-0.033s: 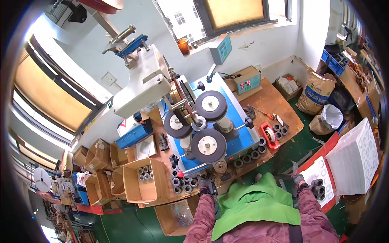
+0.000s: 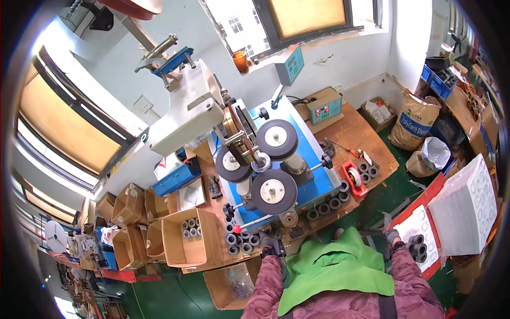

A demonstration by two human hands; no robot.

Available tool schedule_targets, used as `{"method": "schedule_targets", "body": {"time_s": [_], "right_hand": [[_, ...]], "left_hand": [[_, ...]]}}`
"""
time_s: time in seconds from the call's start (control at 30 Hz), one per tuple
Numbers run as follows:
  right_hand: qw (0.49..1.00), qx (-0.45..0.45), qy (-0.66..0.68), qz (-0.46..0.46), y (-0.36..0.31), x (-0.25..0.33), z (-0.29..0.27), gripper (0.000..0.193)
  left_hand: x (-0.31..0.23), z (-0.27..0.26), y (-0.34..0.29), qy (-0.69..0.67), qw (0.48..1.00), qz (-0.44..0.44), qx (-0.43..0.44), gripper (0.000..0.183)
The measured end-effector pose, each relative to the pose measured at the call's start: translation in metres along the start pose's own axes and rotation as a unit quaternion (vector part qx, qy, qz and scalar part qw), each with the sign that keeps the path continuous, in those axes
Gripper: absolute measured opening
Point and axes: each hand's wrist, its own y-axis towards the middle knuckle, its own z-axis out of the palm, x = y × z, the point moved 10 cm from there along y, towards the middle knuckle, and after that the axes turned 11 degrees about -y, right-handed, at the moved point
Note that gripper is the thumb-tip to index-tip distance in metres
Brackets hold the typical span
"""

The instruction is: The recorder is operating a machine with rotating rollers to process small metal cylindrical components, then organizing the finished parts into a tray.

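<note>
My left hand (image 2: 266, 240), in a dark grey glove, is at the front edge of the bench, beside several dark ring-shaped parts (image 2: 246, 248). Its fingers are too small and dark to make out. My right hand (image 2: 392, 236), gloved as well, hangs at the left edge of a white sheet with round recesses (image 2: 410, 227). A few stacked dark rings (image 2: 418, 248) lie on that sheet, close to the hand; its fingers do not show clearly. Ahead stands a winding machine with three black rollers (image 2: 273, 191) around a small pale ring (image 2: 261, 162).
An open cardboard box (image 2: 183, 250) holding several rings stands left of the machine. A red tape dispenser (image 2: 353, 179) sits near the bench's right end. A tall white stack of trays (image 2: 461, 210) rises at the right. A control box (image 2: 325, 111) is behind.
</note>
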Motion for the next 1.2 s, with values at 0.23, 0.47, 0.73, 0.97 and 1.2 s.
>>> {"method": "schedule_targets", "body": {"time_s": [0.23, 0.47, 0.73, 0.97, 1.2], "right_hand": [[0.984, 0.002, -0.175, -0.041, 0.011, 0.009, 0.008, 0.033], [0.942, -0.124, 0.005, -0.311, 0.044, 0.009, 0.006, 0.017], [0.990, 0.059, 0.130, 0.012, -0.006, 0.027, -0.021, 0.014], [0.994, 0.074, 0.074, -0.010, 0.022, 0.044, -0.011, 0.019], [0.994, 0.053, 0.082, 0.040, 0.011, 0.013, -0.018, 0.022]], "left_hand": [[-0.007, 0.003, -0.004, 0.009, 0.997, 0.030, 0.066, 0.055], [0.015, -0.012, 0.012, -0.047, 0.998, -0.040, -0.034, 0.049], [0.043, 0.027, -0.013, -0.245, 0.829, -0.362, 0.349, 0.057], [-0.045, -0.030, 0.038, 0.350, 0.840, 0.292, 0.295, 0.060], [0.021, -0.013, -0.006, -0.115, 0.988, -0.035, -0.098, 0.059]]}}
